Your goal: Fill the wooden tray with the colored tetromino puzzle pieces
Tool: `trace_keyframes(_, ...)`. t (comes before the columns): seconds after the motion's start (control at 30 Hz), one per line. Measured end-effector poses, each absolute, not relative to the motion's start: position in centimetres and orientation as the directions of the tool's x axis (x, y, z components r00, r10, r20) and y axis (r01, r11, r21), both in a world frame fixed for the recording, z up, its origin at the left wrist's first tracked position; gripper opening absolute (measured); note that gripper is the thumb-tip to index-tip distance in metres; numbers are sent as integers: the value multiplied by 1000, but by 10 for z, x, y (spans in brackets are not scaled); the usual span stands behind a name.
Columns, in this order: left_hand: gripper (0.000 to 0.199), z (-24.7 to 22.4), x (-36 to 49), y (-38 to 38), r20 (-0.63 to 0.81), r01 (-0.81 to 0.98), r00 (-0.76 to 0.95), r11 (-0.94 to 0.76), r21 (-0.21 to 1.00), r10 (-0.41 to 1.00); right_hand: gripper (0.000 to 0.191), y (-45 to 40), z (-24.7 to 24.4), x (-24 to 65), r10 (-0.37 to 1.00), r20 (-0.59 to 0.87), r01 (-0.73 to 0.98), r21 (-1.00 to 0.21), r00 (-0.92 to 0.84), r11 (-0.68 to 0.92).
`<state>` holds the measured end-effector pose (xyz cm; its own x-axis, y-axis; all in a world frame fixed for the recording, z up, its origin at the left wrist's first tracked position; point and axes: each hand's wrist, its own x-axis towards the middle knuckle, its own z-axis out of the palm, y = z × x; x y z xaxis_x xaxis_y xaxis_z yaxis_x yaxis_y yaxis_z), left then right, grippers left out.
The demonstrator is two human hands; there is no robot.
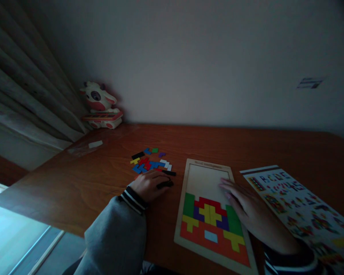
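My left hand is low over the table at the near side of a heap of loose puzzle pieces. A black puzzle piece shows at its closed fingers; the thumb's grip is partly hidden. My right hand lies across the right rim of a wooden puzzle board, fingers stretched out and nothing visible in them. Red, green, yellow, purple and light blue pieces fill the near part of the board. Its far part shows bare pale wood, with my right fingertips over its right side.
A printed pattern sheet lies right of the board, partly behind my right arm. At the back left stands a toy cow with a keyboard. A clear wrapper with a white label lies near the table's left edge. A wall closes the back.
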<state>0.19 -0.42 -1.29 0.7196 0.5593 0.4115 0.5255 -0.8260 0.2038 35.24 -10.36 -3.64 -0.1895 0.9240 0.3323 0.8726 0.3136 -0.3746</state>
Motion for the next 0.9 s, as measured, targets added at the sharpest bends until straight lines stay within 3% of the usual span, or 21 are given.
trace_keyframes(0.17,22,-16,-15,4,443,683,603,-716,143,663,36,-103,-38,354,920,341,871,-372,-192,320)
trace_keyframes(0.3,39,-21,-26,9,440,863,384,-485,141,812,37,-102,-42,356,913,359,868,-372,-193,329)
trace_keyframes(0.43,49,-23,-29,8,399,934,238,-322,157,886,37,-102,-44,357,923,337,873,-373,-189,315)
trace_keyframes(0.67,33,-36,-31,17,367,861,415,-490,138,833,37,-102,-43,357,920,338,877,-358,-200,322)
trace_keyframes(0.9,44,-35,-37,26,314,827,495,-551,116,810,37,-102,-45,357,920,336,881,-347,-203,321)
